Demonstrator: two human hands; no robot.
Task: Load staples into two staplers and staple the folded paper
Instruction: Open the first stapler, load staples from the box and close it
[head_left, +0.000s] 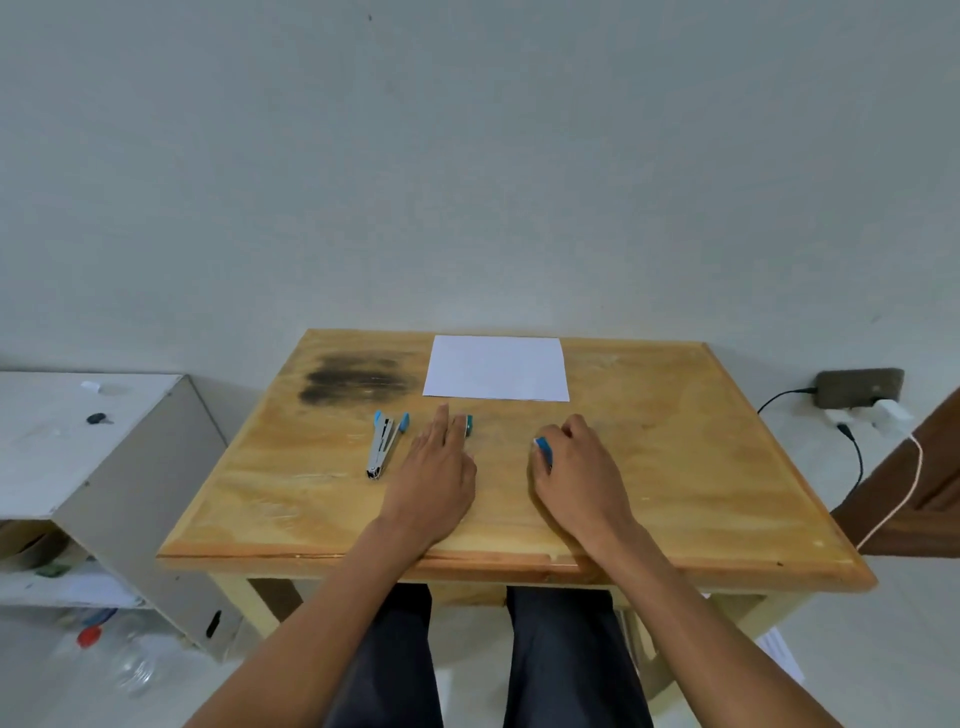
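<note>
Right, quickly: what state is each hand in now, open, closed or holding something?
Left hand: open, straight fingers resting on a teal-ended item.
Right hand: fingers curled round a small blue object; which item, cannot tell.

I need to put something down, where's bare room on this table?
The right side of the table is bare, from the paper and right hand to the edge. So is the near left corner, in front of the open stapler. The middle is crowded: stapler, left hand, right hand gripping a blue thing.
</note>
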